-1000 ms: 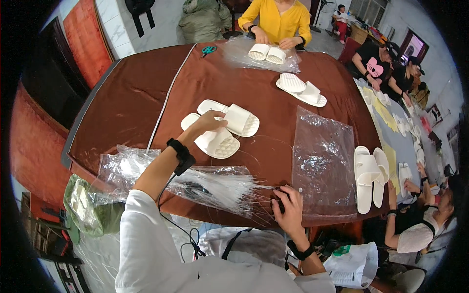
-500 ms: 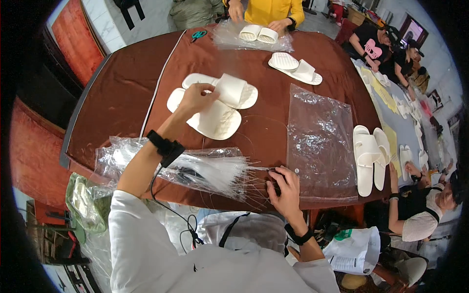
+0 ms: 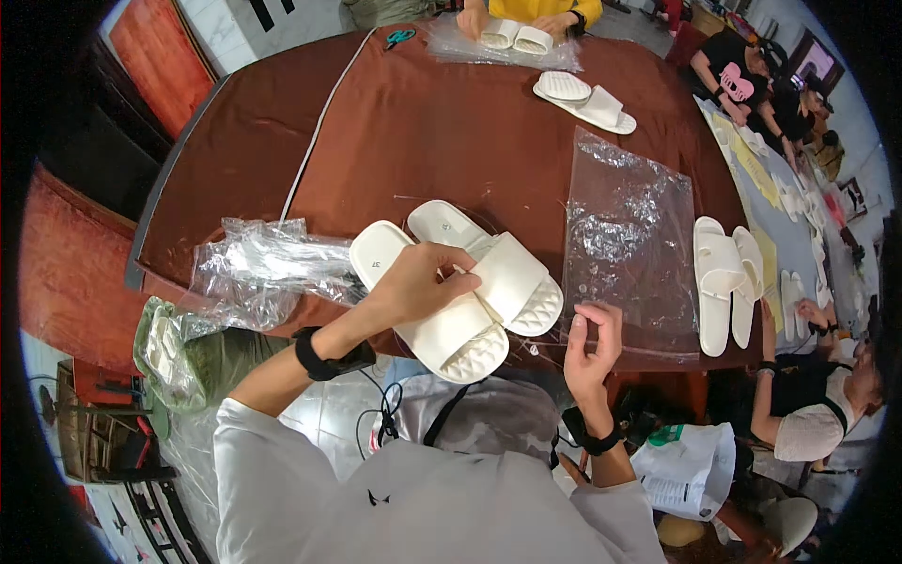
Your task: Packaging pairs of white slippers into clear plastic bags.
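Left hand [image 3: 413,282] laid over a pair of white slide slippers [image 3: 470,296], fingers curled around the strap of the nearer one and gripping it. Pair lying side by side at the near edge of the brown table [image 3: 451,132], toes toward the near right, heels toward the far left, slightly overhanging the edge. Right hand [image 3: 592,343] just right of the slippers, fingertips pinching the near left corner of a clear plastic bag [image 3: 629,244], thumb and forefinger closed on the film. Bag spread flat on the table, crinkled, stretching away toward the far right. Black bands on both wrists.

Left of the slippers, a heap of crumpled clear bags [image 3: 263,268] draped over the table edge. Right of the flat bag, a second pair of white slippers [image 3: 723,282] stacked close together. Far across the table, a third white pair [image 3: 583,99] lying loose, and beyond it a person in a yellow top [image 3: 536,11] with hands on another pair [image 3: 515,38] atop plastic. Teal scissors [image 3: 399,38] at the far edge. More people seated along the right side.
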Action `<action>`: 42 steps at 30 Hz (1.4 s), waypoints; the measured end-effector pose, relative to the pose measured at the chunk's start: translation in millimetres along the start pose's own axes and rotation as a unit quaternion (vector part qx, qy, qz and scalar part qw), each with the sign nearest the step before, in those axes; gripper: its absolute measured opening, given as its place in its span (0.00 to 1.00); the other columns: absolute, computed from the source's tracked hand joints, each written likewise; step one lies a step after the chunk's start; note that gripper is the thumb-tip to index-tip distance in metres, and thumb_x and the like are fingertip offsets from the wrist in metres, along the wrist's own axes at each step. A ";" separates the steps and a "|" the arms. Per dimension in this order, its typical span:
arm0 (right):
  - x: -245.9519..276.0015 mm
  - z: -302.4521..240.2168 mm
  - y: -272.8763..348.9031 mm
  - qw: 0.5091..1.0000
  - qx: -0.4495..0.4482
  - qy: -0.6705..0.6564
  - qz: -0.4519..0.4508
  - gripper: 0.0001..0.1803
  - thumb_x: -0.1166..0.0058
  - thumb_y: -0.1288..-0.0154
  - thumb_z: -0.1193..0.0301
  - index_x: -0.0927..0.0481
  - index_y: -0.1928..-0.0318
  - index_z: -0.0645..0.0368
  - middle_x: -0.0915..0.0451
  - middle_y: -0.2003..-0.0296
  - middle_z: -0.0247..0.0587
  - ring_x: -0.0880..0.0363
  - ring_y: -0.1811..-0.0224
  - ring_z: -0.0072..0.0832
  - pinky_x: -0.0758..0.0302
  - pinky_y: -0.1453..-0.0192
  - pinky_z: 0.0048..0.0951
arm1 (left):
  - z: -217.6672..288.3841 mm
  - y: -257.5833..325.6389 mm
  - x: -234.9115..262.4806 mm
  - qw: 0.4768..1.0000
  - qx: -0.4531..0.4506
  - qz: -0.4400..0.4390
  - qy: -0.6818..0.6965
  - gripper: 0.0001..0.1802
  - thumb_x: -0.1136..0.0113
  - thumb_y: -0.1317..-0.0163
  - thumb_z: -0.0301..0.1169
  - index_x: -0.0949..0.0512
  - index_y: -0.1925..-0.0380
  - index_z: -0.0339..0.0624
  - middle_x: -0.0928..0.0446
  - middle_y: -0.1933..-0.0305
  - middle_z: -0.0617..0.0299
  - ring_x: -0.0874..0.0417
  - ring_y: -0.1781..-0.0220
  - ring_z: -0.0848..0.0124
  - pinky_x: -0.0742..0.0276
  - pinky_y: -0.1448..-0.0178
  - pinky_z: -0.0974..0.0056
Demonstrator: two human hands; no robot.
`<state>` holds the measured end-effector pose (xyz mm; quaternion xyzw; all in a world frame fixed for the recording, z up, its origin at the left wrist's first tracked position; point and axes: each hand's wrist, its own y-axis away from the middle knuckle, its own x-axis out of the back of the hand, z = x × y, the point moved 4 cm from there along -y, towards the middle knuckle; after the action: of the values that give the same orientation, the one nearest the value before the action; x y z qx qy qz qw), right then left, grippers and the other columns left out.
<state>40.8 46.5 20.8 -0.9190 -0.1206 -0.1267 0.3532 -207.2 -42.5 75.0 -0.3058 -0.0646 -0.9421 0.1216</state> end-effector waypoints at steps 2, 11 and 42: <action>3.0 -9.3 6.8 1.000 0.006 -0.014 -0.028 0.07 0.43 0.38 0.81 0.21 0.59 0.63 0.22 0.61 0.48 0.22 0.59 0.41 0.26 0.52 0.36 | -8.1 -1.3 -12.8 1.000 -0.025 0.008 -0.010 0.14 0.34 0.40 0.36 0.16 0.61 0.36 0.17 0.73 0.50 0.16 0.71 0.63 0.22 0.64 0.61; -27.7 -47.3 30.2 0.976 0.099 0.036 -0.192 0.14 0.31 0.50 0.75 0.18 0.61 0.54 0.24 0.66 0.35 0.24 0.63 0.36 0.30 0.59 0.37 | -20.9 -16.1 -35.9 0.998 -0.055 0.008 -0.043 0.13 0.35 0.41 0.36 0.16 0.62 0.37 0.19 0.74 0.49 0.17 0.72 0.56 0.24 0.64 0.57; -38.8 -47.5 29.9 0.980 0.067 0.010 -0.185 0.10 0.34 0.43 0.76 0.21 0.62 0.58 0.23 0.61 0.39 0.25 0.57 0.39 0.29 0.55 0.37 | 0.2 76.2 -64.7 0.976 -0.192 0.067 -0.072 0.13 0.34 0.46 0.20 0.22 0.61 0.41 0.21 0.63 0.57 0.19 0.64 0.55 0.20 0.60 0.56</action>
<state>6.7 -12.5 24.1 -0.8535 -0.2937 -0.1906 0.3859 -135.9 -103.5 40.5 -0.3942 0.1296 -0.9021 0.1188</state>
